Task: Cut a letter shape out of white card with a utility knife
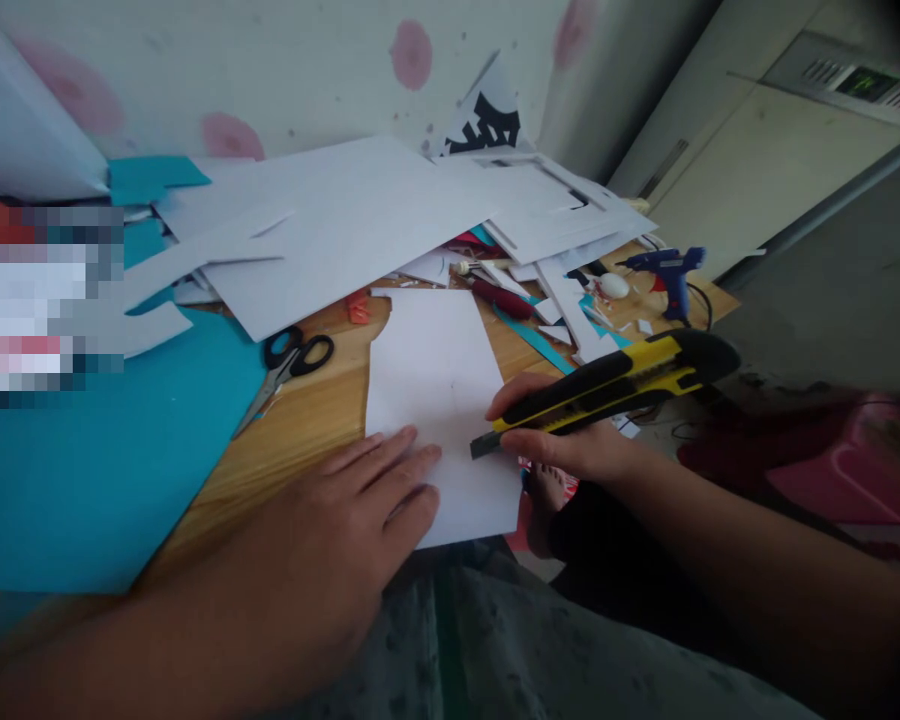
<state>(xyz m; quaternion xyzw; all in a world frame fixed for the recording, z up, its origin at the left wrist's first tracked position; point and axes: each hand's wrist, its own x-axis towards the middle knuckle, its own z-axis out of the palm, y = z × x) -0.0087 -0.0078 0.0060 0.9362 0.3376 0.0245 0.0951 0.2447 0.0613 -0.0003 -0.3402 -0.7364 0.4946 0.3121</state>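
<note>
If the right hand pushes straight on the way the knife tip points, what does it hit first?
The right hand holds the knife with its tip aimed left over the white sheet. The left hand's fingertips, flat on that sheet, look first in line, though depth is unclear.

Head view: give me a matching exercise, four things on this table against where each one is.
Things:
1. utility knife
2. scissors
3. glue gun
4. white sheet

Places:
A. at the table's far right corner
B. pressed flat under the left hand
C. gripped in the right hand
D. lying beside the blue paper

Pairs: 1-C, 2-D, 3-A, 4-B
</note>
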